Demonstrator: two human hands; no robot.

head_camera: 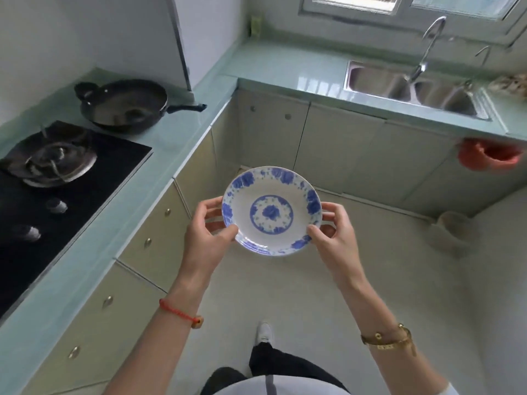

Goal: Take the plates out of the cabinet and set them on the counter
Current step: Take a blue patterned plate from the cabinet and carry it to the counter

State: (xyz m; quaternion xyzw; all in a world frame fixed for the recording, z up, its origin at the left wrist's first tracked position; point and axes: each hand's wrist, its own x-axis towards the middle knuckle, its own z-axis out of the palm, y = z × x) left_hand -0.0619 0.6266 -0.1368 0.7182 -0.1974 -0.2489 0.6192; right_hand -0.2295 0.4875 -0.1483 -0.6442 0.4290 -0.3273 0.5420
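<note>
We hold a white plate (271,210) with blue flowers round its rim and a blue medallion at its centre, out in front of us above the pale floor (299,286), in the open corner between the two runs of counter and touching neither. The plate is tilted a little, its near edge lower. Our left hand (206,232) grips its left edge, the thumb lying over the rim near the lower left and the fingers curled beneath it; our right hand (332,228) grips the right edge the same way, thumb on top near the lower right, fingers closed underneath. A red cord bracelet (178,311) sits on the left wrist and a gold bracelet (389,339) on the right. To our left runs the pale green counter (159,149), with closed cream drawers (94,317) below it carrying small round knobs. Set into that counter is a black stove top (57,212) with a burner (55,161) and two control knobs, and just beyond it on the counter stands a dark wok (125,105), its handle pointing right. Ahead, the counter turns along the far wall under a window (399,4), where a steel double sink (410,88) is sunk into it, a curved tap (430,44) rising behind. Closed cabinet doors (336,143) stand under the sink, and a red object (487,156), too blurred to identify, hangs at the counter's right end. Below us we see dark trousers and one white shoe (264,332).
</note>
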